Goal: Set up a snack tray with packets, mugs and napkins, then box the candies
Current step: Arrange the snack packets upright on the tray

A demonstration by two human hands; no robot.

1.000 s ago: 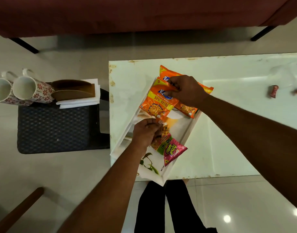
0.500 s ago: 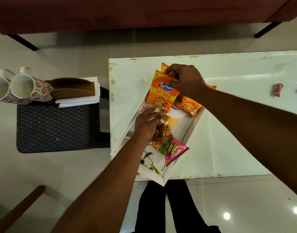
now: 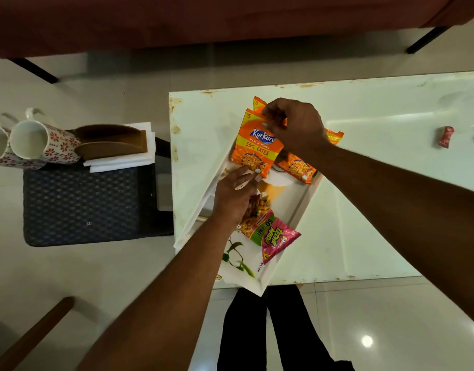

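A white rectangular tray (image 3: pixel 303 207) lies slanted at the left end of the pale table (image 3: pixel 378 183). My right hand (image 3: pixel 295 127) pinches the top edge of an orange Kurkure packet (image 3: pixel 254 148) at the tray's far end. A second orange packet (image 3: pixel 297 167) lies partly under it. My left hand (image 3: pixel 236 194) hovers over the tray with fingers spread, touching the bottom corner of the held packet and covering part of a pink and green packet (image 3: pixel 270 234). Two floral mugs (image 3: pixel 29 140) and white napkins (image 3: pixel 123 162) sit on a dark stool at the left.
A brown wooden napkin holder (image 3: pixel 110 143) rests on the napkins on the woven dark stool (image 3: pixel 80 204). A wrapped candy (image 3: pixel 445 136) lies on the table's far right, another at the frame edge. A maroon sofa spans the top. My legs show below the table.
My right hand has lifted the Kurkure packet up toward the tray's far end. My left hand opened and moved from the pink packet up to the orange packet's lower corner.
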